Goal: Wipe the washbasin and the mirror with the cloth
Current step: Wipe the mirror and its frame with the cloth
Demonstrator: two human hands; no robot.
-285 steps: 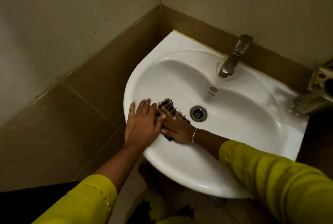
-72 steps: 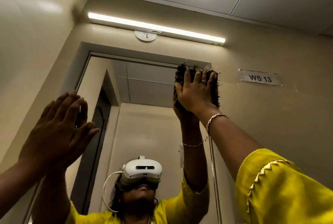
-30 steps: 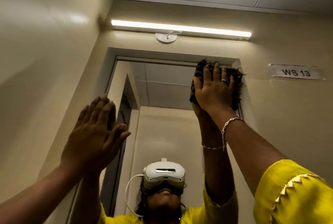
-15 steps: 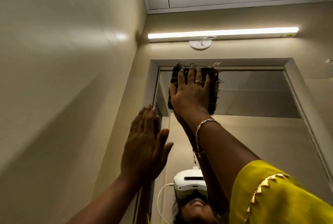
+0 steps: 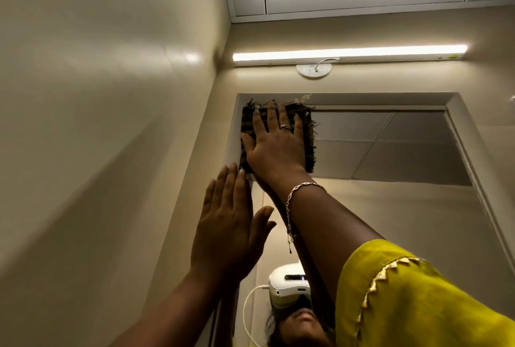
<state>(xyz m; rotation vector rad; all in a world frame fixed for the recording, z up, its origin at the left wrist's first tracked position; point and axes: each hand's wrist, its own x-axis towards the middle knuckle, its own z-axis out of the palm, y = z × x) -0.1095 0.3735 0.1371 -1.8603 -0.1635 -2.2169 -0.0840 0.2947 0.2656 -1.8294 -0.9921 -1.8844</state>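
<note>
On the left, my left hand [image 5: 227,231] is raised flat with the fingers together and the thumb out, its grip released and holding nothing. Its fingertips reach up toward the left edge of the tall rectangular wall mirror with a pale frame [image 5: 390,207]; I cannot tell whether the palm touches the frame or only hovers before it.

Just to the right and higher, my right hand [image 5: 274,146] is spread flat on the dark, striped woven cloth with frayed fringes [image 5: 309,137], pinning it against the glass in the mirror's top left corner. That grip is not clenched around the fabric: the open palm and fingers press it, and a ring shows on one finger. The cloth's upper fringe meets the top edge of the frame and its left side lies along the left edge.

Farther right the glass is bare, reflecting ceiling panels, and above it glows a long white tube light [image 5: 349,55]. The washbasin is out of view.

I judge the mirror wipe is the step in hand, working the upper corner. The next move calls for steady palm pressure while I drag the cloth rightward along the top edge, then lower in passes, so it does not slip from under my hand.
</note>
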